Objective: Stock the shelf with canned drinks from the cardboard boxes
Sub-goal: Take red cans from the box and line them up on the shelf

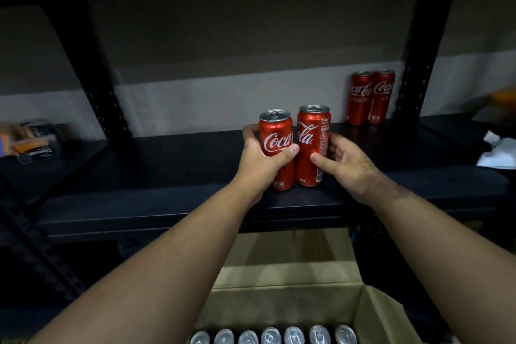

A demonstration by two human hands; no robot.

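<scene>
Cans stand side by side near the front edge of the dark shelf (167,165): the left hand (258,160) wraps the left can (276,142), and the right hand (346,160) curls loosely beside the right can (312,145), thumb touching it. Both are upright, long axis vertical, tabs up, logos facing near. Best done by sliding them together, bases flat, toward the far-right pair of cans (371,98), then letting go. The cardboard box (371,313) below holds more.
</scene>
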